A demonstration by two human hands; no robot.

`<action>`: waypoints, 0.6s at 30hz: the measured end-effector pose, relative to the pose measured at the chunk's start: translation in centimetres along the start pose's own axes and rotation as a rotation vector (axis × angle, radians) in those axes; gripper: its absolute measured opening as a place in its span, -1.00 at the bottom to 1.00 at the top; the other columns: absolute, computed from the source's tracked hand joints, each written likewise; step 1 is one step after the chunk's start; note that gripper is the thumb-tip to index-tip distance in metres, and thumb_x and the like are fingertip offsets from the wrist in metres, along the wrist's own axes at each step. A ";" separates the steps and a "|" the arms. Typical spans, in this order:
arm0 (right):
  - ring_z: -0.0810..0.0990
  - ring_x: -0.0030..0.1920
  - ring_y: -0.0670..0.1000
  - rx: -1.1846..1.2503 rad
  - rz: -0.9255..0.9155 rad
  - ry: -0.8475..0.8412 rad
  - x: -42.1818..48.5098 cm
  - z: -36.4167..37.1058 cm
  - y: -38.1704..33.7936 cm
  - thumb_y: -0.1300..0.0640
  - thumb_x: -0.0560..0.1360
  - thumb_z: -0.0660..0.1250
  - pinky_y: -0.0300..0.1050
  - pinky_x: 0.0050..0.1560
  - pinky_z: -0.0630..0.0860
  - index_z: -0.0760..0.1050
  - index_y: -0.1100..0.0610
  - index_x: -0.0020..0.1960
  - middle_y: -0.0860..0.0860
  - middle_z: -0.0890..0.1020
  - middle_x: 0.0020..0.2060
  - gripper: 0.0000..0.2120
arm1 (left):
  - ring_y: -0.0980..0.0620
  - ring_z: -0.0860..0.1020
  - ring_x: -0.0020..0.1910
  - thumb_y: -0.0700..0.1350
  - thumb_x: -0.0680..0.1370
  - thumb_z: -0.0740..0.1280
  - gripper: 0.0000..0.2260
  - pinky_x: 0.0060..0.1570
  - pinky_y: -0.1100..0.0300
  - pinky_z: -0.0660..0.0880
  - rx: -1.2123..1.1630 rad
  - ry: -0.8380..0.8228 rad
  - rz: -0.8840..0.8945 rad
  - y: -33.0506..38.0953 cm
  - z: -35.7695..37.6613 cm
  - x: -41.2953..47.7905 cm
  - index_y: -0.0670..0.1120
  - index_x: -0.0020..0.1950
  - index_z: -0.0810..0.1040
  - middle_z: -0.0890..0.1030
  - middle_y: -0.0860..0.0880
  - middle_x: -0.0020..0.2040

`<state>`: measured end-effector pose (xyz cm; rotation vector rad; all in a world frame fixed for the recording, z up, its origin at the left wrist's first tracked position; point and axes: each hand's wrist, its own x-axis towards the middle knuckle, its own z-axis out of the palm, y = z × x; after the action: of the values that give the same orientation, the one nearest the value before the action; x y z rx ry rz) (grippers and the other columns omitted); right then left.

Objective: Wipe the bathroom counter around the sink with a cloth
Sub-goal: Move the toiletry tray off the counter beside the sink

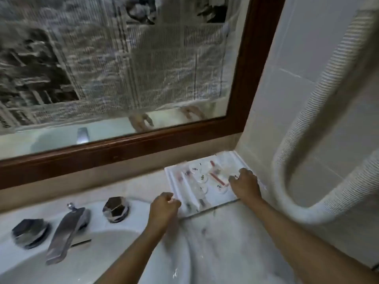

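- Head view: white tray (pixel 173 182) sits on the desk (pixel 225 232) in the right corner, beside the sink (pixel 114 249).
- Left hand (pixel 164 206): fingers curled, gripping the tray's near-left edge.
- Right hand (pixel 245 185): fingers bent over the tray's right side; too blurred to tell the grip.

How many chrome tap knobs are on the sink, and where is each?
2. The left knob stands left of the spout; the right knob stands right of it, near the left hand, which grips the white tray. None seems hidden.
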<state>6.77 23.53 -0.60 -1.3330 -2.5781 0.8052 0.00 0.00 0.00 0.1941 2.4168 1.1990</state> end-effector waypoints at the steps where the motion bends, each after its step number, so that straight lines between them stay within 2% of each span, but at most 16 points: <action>1: 0.43 0.28 0.22 -0.024 0.026 0.010 0.8 0.2 0.1 -0.01 0.55 0.24 0.05 0.22 0.43 0.39 0.26 0.33 0.20 0.47 0.28 -0.54 | -0.09 0.52 0.17 -0.18 0.53 0.32 -0.65 0.03 0.21 0.39 0.019 0.032 -0.003 0.1 0.3 0.7 -0.19 0.32 0.51 0.58 -0.12 0.21; 3: 0.46 0.26 0.23 -0.048 0.084 0.035 2.4 0.6 0.4 -0.03 0.54 0.21 0.08 0.22 0.43 0.40 0.25 0.32 0.20 0.50 0.27 -0.53 | -0.18 0.49 0.23 -0.20 0.53 0.31 -0.65 0.07 0.15 0.38 0.069 0.086 -0.022 -0.1 0.9 2.2 -0.28 0.29 0.50 0.55 -0.21 0.24; 4: 0.47 0.24 0.23 -0.039 0.113 0.026 2.8 0.5 0.3 -0.03 0.55 0.21 0.08 0.22 0.43 0.40 0.25 0.32 0.20 0.51 0.26 -0.54 | -0.21 0.51 0.19 -0.20 0.52 0.31 -0.69 0.03 0.13 0.39 0.094 0.087 -0.040 0.0 1.1 2.7 -0.31 0.23 0.51 0.57 -0.23 0.18; 7: 0.44 0.28 0.23 -0.050 0.164 0.009 4.1 1.1 0.5 0.00 0.57 0.19 0.07 0.23 0.36 0.40 0.25 0.32 0.20 0.49 0.28 -0.57 | -0.16 0.53 -0.08 -0.17 0.50 0.29 -0.86 -0.20 0.11 0.38 0.160 0.043 -0.031 -0.5 2.0 4.1 -0.25 -0.05 0.50 0.57 -0.14 -0.13; 8: 0.41 0.30 0.23 -0.058 0.172 0.003 4.2 1.0 0.4 0.00 0.57 0.18 0.08 0.24 0.34 0.39 0.24 0.33 0.21 0.46 0.30 -0.57 | -0.12 0.50 -0.13 -0.15 0.50 0.29 -0.87 -0.25 0.12 0.35 0.186 0.033 -0.035 -0.5 2.2 4.3 -0.23 -0.09 0.48 0.55 -0.11 -0.16; 13: 0.25 0.39 0.23 -0.053 0.228 -0.032 5.0 1.1 0.8 -0.04 0.56 0.17 0.12 0.36 0.20 0.33 0.18 0.38 0.22 0.33 0.36 -0.54 | -0.06 0.50 -0.12 -0.16 0.50 0.27 -0.88 -0.24 0.17 0.37 0.209 -0.004 -0.066 -0.6 2.5 4.9 -0.17 0.01 0.49 0.55 -0.07 -0.07; 18: 0.33 0.34 0.26 0.059 0.327 -0.077 5.4 0.1 1.9 0.05 0.59 0.14 0.01 0.30 0.27 0.40 0.28 0.31 0.28 0.38 0.31 -0.60 | -0.06 0.54 -0.16 -0.24 0.45 0.26 -0.84 -0.32 0.18 0.39 0.220 -0.012 -0.107 -1.0 1.6 5.3 -0.20 -0.02 0.57 0.59 -0.06 -0.15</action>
<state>4.82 28.60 -2.35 -1.7656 -2.4004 0.9900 -3.92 2.20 -3.32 0.1354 2.5117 0.8823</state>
